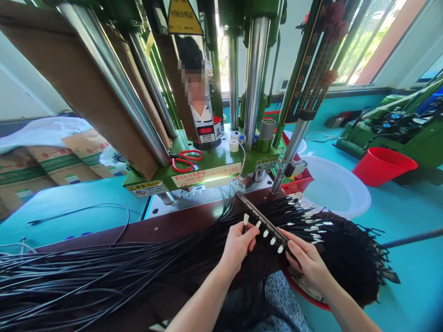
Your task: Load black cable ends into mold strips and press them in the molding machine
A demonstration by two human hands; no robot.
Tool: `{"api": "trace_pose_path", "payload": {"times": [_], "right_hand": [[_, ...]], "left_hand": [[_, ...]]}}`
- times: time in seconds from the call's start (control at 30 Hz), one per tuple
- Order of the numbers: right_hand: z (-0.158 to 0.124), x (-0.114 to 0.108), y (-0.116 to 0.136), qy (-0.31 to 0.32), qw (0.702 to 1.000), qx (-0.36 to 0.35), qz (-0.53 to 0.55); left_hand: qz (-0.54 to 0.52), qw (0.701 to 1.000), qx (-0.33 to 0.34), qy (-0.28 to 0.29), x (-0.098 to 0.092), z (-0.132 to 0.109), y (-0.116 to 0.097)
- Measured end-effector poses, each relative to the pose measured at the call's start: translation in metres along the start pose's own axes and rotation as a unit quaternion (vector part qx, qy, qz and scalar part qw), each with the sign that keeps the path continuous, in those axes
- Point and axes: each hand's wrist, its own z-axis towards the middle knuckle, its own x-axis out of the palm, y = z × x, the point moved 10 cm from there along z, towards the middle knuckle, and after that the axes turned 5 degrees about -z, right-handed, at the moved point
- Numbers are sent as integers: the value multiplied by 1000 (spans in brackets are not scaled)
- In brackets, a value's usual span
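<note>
Workshop floor: teal, with a green press machine [207,170] standing just beyond a dark brown bench edge [166,226]; red scissors [185,159] lie on the machine's green deck, a white basin [337,189] and a red bucket [382,166] sit to the right.
Head view, fixture bar: a dark, narrow fixture bar [265,221] lies between the two hands, its long axis slanting from upper left near the machine down to lower right.
Head view, connectors: small white connector ends [273,240] hang along the bar's near edge, pointing toward the person.
Head view, left hand: left hand [237,244] is closed in a pinch on one black cable [244,228], whose white tip [246,217] stands upright just left of the bar, close to it but apparently not seated.
Head view, right hand: right hand [306,260] is curled over the bar's lower right end, fingers closed on it from below.
Nearer hand: the left hand is nearer the bar's free slots at the upper end; the right hand already touches the bar.
Cable bundle: a thick spread of black cables [86,281] runs from far left across the bench toward the hands, long axis roughly left to right.
Finished ends: a heap of terminated cables [346,249] lies right of the bar, over a red tub rim [304,295].
Background: cardboard boxes [51,166] at left.
</note>
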Motion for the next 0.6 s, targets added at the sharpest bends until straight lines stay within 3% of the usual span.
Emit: {"api": "trace_pose_path", "payload": {"times": [0.13, 0.27, 0.43, 0.6], "right_hand": [[0, 8, 3, 24, 998, -26, -54], [0, 6, 4, -4, 1000, -4, -20], [-1, -6, 3, -40, 998, 12, 37], [0, -6, -4, -27, 998, 24, 49]], "left_hand": [[29, 999, 32, -16, -5, 1, -4], [25, 998, 55, -18, -7, 3, -9], [-140, 990, -12, 1, -7, 2, 1], [-158, 986, -20, 43, 0, 4, 5]]}}
